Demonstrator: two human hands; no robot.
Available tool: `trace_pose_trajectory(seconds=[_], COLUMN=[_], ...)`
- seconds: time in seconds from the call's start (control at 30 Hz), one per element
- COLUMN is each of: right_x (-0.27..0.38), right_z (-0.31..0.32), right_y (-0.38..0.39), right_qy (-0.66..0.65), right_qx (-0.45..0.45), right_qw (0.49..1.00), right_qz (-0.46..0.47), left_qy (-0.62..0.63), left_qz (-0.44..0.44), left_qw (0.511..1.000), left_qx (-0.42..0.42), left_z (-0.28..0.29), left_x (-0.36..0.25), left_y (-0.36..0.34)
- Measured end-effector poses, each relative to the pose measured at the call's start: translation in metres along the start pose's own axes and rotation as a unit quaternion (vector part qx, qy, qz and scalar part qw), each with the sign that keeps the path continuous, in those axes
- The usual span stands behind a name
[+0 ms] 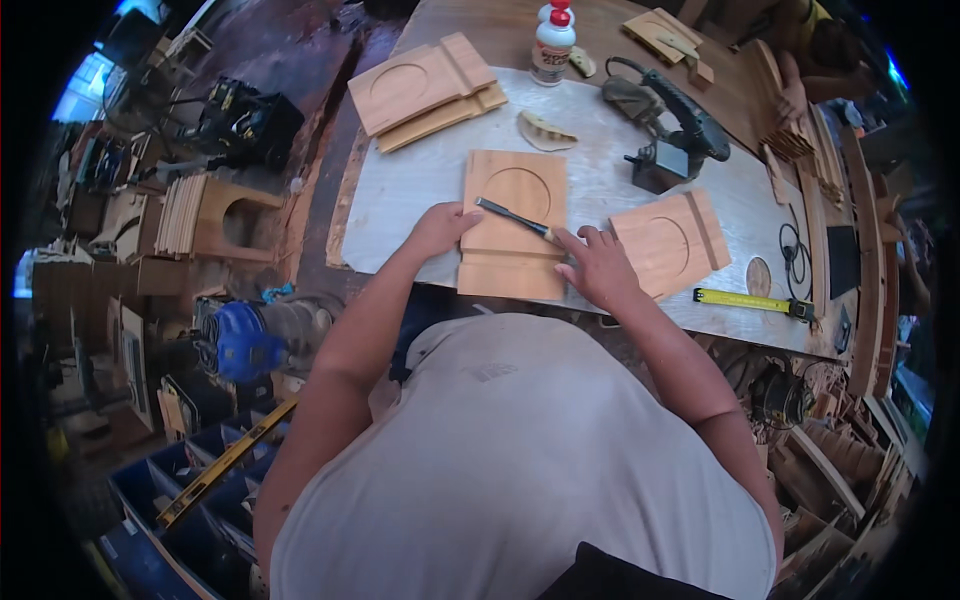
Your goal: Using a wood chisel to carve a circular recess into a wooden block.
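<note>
A wooden board [507, 270] with a round recess and a cross groove lies flat at the near edge of the table. My left hand [440, 231] grips its left edge, thumb on top and the other fingers mostly hidden. Across the board, just below the circle, slants a chisel [512, 214], its dark blade pointing up and left. My right hand [603, 268] is closed around the chisel's handle end, which the fingers largely cover, and rests at the board's right edge. Beside that hand lies a similar recessed board [668, 240], tilted to the right.
Farther left, another recessed board [425, 82] lies stacked on a second one. Glue bottles [552, 50], a curved wood piece [546, 131] and a black power tool [680, 130] stand beyond. A yellow tape measure [755, 303] lies right. Another person's hand [792, 103] touches wood at far right.
</note>
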State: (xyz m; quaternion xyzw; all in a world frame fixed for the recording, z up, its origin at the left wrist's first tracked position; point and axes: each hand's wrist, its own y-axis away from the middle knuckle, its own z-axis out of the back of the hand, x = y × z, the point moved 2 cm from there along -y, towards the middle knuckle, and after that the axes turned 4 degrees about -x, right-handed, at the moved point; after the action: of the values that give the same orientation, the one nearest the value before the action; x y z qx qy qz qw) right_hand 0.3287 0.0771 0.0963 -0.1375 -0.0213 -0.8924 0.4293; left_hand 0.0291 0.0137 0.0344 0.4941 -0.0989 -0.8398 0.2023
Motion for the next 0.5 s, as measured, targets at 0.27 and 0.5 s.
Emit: trace_pose_trajectory(seconds=[0.27,0.5], right_x=[0.004,0.016], right_z=[-0.023,0.014], right_y=[-0.044,0.004], right_qy=[-0.082,-0.156], right_qx=[0.102,0.280], right_qw=[0.990,0.941], right_qz=[-0.050,-0.112], left_qy=[0.026,0.037], left_qz=[0.005,-0.083], left_qw=[0.998,0.977], left_qx=[-0.052,-0.192], left_z=[-0.003,-0.010], left_x=[0.027,0.020], left_y=[-0.006,-0.051])
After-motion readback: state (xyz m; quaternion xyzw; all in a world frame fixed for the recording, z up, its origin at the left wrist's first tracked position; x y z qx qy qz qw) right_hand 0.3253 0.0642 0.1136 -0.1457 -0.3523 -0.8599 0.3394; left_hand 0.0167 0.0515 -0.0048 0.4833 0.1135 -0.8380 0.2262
